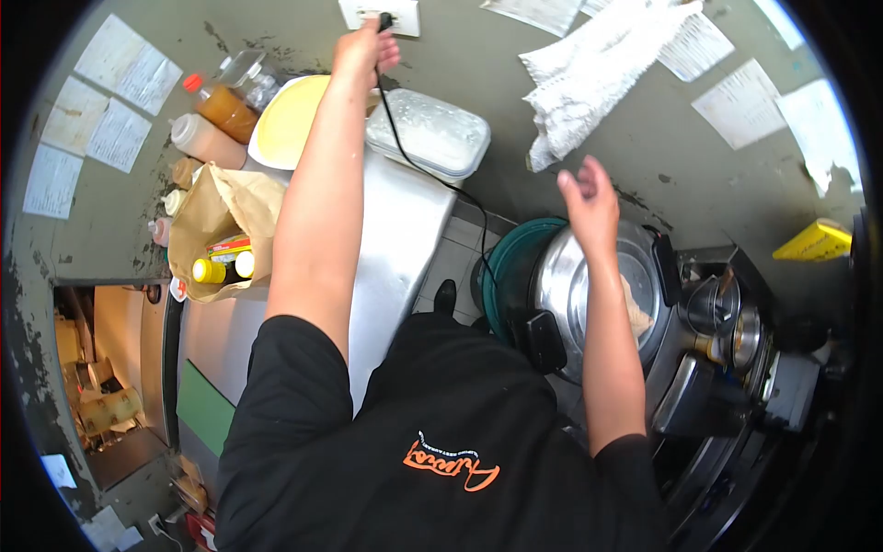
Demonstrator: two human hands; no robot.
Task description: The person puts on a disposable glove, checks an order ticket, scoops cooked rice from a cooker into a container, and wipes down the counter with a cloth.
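Note:
My left hand [361,57] is closed around a black plug [385,20] at the white wall outlet [405,17]. From the plug a black power cord [405,147] runs down past a lidded plastic tub [430,132] and over the counter's edge toward the floor. My right hand [591,201] is raised with thumb and fingers apart, holding nothing. Below it stands a large metal pot [570,276] with black handles and a lid, a light cloth [636,317] lying on top. Above the right hand hangs a white towel [598,78].
On the steel counter [395,221] are a paper bag [221,207] with yellow-capped bottles, a yellow-lidded container [285,124] and several sauce bottles [198,138]. A green bucket [501,276] stands beside the pot. Pans [713,304] crowd the right side. Papers [740,103] are stuck on the walls.

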